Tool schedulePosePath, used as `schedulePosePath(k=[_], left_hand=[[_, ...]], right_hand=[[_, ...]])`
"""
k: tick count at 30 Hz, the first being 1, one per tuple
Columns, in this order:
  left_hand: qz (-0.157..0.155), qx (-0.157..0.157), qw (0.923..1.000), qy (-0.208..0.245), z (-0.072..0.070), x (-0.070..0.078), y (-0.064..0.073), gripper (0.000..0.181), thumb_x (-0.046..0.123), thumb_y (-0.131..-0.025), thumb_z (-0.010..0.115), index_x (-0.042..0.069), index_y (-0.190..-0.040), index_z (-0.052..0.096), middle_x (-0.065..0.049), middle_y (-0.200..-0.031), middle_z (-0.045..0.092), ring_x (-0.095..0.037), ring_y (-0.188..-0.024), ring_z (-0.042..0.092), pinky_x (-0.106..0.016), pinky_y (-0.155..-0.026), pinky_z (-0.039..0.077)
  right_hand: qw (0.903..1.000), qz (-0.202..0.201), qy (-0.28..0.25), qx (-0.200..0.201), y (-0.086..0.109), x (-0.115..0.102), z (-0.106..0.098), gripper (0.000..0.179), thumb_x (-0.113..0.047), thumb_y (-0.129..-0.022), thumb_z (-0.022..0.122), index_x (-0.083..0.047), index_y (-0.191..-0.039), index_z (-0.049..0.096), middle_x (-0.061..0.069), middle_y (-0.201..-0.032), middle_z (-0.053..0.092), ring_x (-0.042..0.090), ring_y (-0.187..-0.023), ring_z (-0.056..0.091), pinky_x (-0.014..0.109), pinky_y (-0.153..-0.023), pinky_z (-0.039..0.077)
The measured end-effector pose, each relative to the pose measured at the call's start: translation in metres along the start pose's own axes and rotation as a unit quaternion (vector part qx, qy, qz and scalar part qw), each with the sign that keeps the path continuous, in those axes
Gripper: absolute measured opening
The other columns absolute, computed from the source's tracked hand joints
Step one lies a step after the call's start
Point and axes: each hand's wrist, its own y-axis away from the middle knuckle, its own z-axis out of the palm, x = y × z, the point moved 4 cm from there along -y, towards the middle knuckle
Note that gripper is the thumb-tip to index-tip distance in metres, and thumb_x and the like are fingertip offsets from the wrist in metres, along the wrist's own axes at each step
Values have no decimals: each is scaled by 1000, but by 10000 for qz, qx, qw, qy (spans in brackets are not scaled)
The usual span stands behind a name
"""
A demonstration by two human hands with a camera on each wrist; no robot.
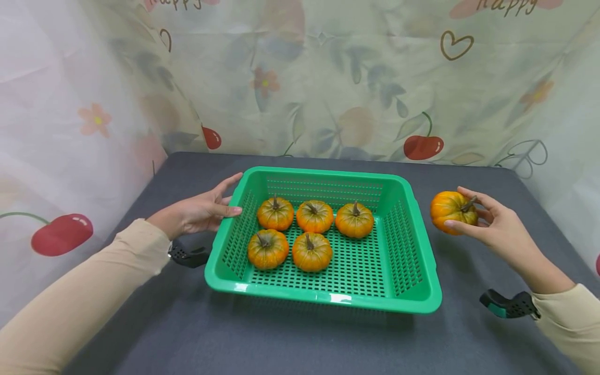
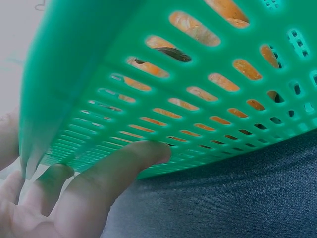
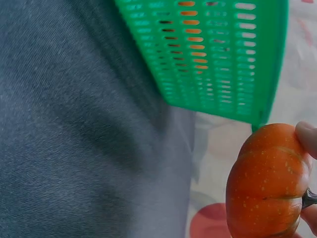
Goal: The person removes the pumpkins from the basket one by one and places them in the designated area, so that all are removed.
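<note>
A green plastic basket (image 1: 323,296) with slotted walls stands on the dark table, several small orange pumpkins (image 1: 312,252) sitting inside it towards the left. At the basket's left rim, my left hand (image 1: 201,208) holds on with thumb and fingers. The left wrist view has one of its fingers (image 2: 119,166) against the slotted outer wall, pumpkins showing through the slots. Off the basket's right side, my right hand (image 1: 499,224) grips another orange pumpkin (image 1: 445,208) above the table. That pumpkin (image 3: 267,183) fills the lower right of the right wrist view, its stem towards the hand.
Dark cloth covers the table (image 1: 262,338). A printed curtain (image 1: 323,104) with cherries and flowers hangs behind it and along both sides. Each wrist wears a dark strap (image 1: 508,304).
</note>
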Motion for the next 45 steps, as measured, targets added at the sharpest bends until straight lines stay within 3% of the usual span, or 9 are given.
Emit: schedulePosePath(k=[2, 5, 8, 9, 20, 30, 45], left_hand=[[-1, 6, 10000, 2, 0, 0, 0, 96, 3, -97, 56, 51, -150, -7, -11, -163, 6, -35, -119, 58, -58, -92, 50], [2, 6, 10000, 5, 0, 0, 0, 95, 3, -97, 56, 51, -150, -7, -10, -163, 6, -35, -120, 57, -58, -92, 50], [1, 2, 10000, 8, 0, 0, 0, 95, 3, -97, 56, 51, -151, -7, -10, -163, 6, -35, -120, 58, -58, -92, 50], [3, 1, 10000, 8, 0, 0, 0, 95, 3, -97, 56, 51, -151, -7, -10, -163, 6, -35, -119, 58, -57, -92, 50], [-30, 25, 10000, 18, 0, 0, 0, 95, 3, -97, 56, 51, -150, -6, -10, -163, 6, -34, -118, 59, -56, -92, 51], [-23, 22, 10000, 11, 0, 0, -1, 96, 3, -97, 56, 52, -150, -7, -10, -163, 8, -34, -118, 58, -57, -92, 51], [-46, 49, 10000, -7, -1, 0, 0, 96, 3, -97, 56, 51, -150, -7, -10, -163, 8, -36, -121, 56, -57, -93, 50]], right_hand=[[10000, 22, 43, -17, -2, 3, 2, 76, -38, -90, 68, -24, -154, 29, 19, -157, 25, 52, -128, 38, 10, -72, 44], [10000, 66, 56, -41, -5, 8, 5, 78, -40, -91, 67, -18, -154, 28, 22, -156, 26, 53, -128, 38, 36, -85, 53], [9999, 102, 55, -87, -9, 14, 8, 80, -42, -91, 66, -13, -154, 27, 24, -156, 25, 55, -128, 36, 65, -91, 44], [9999, 118, 54, -106, -11, 16, 9, 80, -43, -91, 66, -12, -154, 26, 25, -155, 25, 56, -128, 36, 68, -92, 42], [9971, 446, 303, -531, -24, 34, 22, 89, -51, -89, 65, -7, -154, 24, 32, -153, 22, 56, -130, 30, 72, -97, 33], [9951, 403, 565, -698, -31, 40, 27, 90, -52, -89, 65, -2, -152, 25, 36, -150, 26, 57, -130, 29, 71, -98, 33], [9931, 433, 542, -941, -41, 43, 29, 87, -49, -92, 61, 2, -151, 24, 37, -149, 25, 52, -131, 28, 67, -98, 34]])
